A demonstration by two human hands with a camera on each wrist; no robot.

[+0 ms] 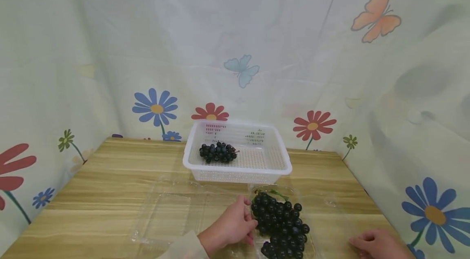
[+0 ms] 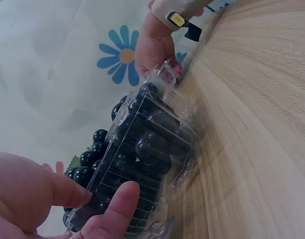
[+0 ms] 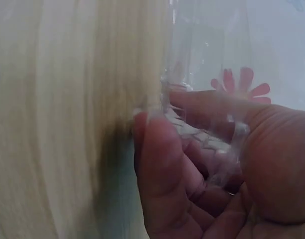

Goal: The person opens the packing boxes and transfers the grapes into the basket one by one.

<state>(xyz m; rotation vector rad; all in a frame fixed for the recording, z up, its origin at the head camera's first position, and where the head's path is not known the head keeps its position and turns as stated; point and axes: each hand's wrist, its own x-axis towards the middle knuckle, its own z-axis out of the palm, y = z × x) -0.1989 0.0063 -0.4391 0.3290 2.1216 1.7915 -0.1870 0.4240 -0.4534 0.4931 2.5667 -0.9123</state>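
Note:
A clear plastic clamshell box [image 1: 293, 192] filled with bunches of black grapes [image 1: 279, 216] lies on the wooden table, its lid folded out to the right. My left hand [image 1: 235, 222] holds the left wall of the box; in the left wrist view its thumb and finger [image 2: 120, 204] pinch the rim. Black grapes press against the see-through side [image 2: 152, 144]. Over on the right, my right hand [image 1: 378, 244] grips the lid's outer edge. Seen from the right wrist, the fingers curl round the clear plastic [image 3: 202, 134].
Behind the box stands a white perforated basket [image 1: 235, 173] with a small bunch of black grapes [image 1: 218, 153] inside. Another clear plastic clamshell [image 1: 170, 210] lies spread open at the left. A flowered curtain [image 1: 257, 26] hangs round the back and sides of the table.

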